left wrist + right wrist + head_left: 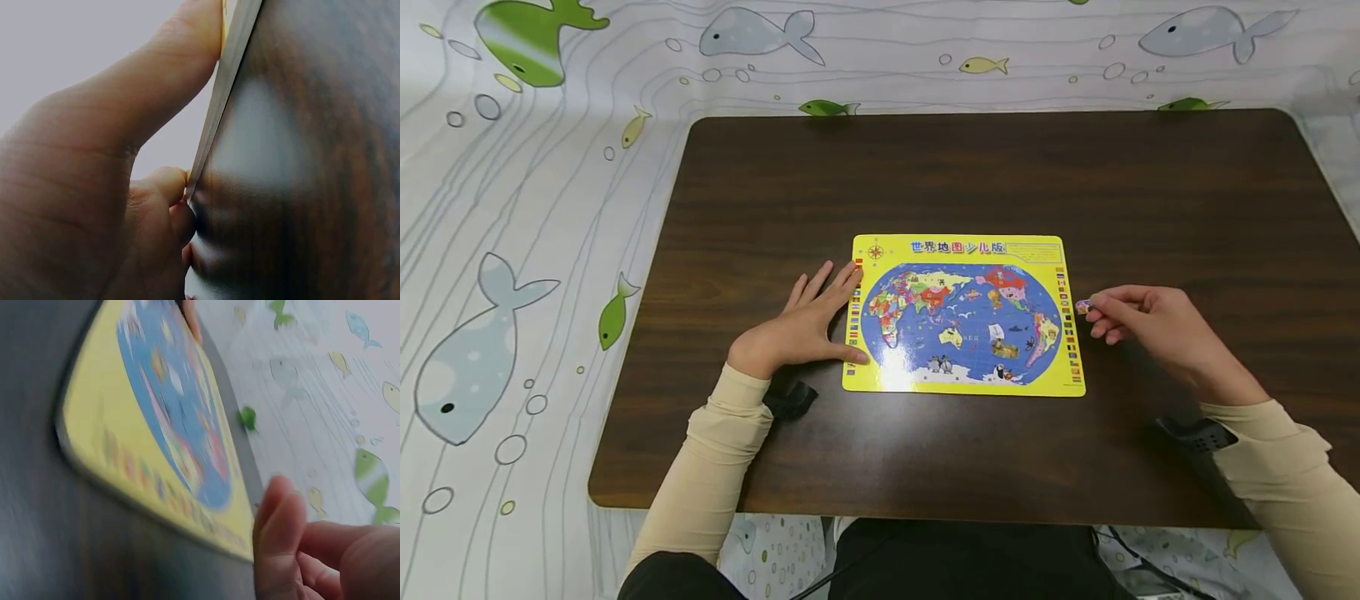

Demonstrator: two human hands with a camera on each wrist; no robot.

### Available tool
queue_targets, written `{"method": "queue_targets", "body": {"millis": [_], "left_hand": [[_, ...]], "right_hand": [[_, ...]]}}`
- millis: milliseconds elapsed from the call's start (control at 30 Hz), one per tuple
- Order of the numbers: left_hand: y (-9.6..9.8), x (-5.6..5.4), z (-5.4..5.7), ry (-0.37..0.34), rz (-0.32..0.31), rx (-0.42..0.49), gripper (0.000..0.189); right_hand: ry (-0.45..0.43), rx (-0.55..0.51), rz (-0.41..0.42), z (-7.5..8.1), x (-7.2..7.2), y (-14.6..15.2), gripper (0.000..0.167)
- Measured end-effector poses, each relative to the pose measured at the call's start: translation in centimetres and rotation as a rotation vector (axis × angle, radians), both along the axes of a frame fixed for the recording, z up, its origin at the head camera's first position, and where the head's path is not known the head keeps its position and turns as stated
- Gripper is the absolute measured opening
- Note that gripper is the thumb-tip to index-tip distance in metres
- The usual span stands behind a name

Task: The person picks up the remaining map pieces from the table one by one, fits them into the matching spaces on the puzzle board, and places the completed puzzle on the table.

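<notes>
A yellow-bordered world map board [966,385] with a blue oval map lies flat on the dark wooden table. My left hand [797,329] rests at its left edge, fingers spread and thumb on the lower left border. In the left wrist view, the thumb [181,37] touches the board's edge [219,100]. Just off the right border, my right hand [1150,329] pinches a small multicoloured puzzle piece [1082,307] between thumb and fingers. The right wrist view shows the right fingertips [284,519] beside the blurred board; the piece cannot be made out there.
The brown table [1000,183] extends around the board on all sides. White cloth with fish and whale drawings [512,208] covers the area behind and left of it. Dark straps hang at both wrists, including a right wrist strap [1202,435].
</notes>
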State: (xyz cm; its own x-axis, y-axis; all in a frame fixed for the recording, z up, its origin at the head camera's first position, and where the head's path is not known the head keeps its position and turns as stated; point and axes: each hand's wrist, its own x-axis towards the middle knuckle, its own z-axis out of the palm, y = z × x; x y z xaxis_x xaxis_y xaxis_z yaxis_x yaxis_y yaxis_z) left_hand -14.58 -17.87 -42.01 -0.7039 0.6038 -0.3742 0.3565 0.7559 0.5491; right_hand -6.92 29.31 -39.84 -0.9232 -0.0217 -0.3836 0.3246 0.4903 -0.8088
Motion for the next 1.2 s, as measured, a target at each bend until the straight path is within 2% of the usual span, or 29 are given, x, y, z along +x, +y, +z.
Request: {"method": "queue_targets", "body": {"millis": [100,200,400,667,800,967,1200], "left_hand": [[-0.1,0.0,0.1,0.0,0.003,-0.002,0.126],[-0.1,-0.1,0.1,0.002,0.003,-0.009,0.126],[-0.1,-0.2,0.0,0.002,0.0,-0.017,0.126],[-0.1,-0.2,0.0,0.002,0.0,-0.007,0.126],[-0.1,-0.2,0.1,0.005,-0.001,-0.008,0.126],[0.0,-0.1,0.1,0.004,0.001,-0.011,0.126],[-0.1,-0.1,-0.1,-0.005,-0.004,-0.014,0.125]], "right_hand": [[-0.054,-0.135,-0.019,-0.4,-0.3,-1.0,0.038],[-0.086,-0.163,-0.027,-0.4,-0.6,-1.8,0.042],[-0.089,-0.072,-0.003,-0.5,-1.0,-3.2,0.054],[-0.034,0.047,0.045,-0.8,-1.0,-4.6,0.05],[0.002,0.136,0.048,-0.8,-0.7,-5.0,0.049],[0.06,0.263,0.095,-0.6,-0.3,-5.1,0.045],[0.05,0.362,0.135,-0.3,0.0,-5.0,0.043]]}}
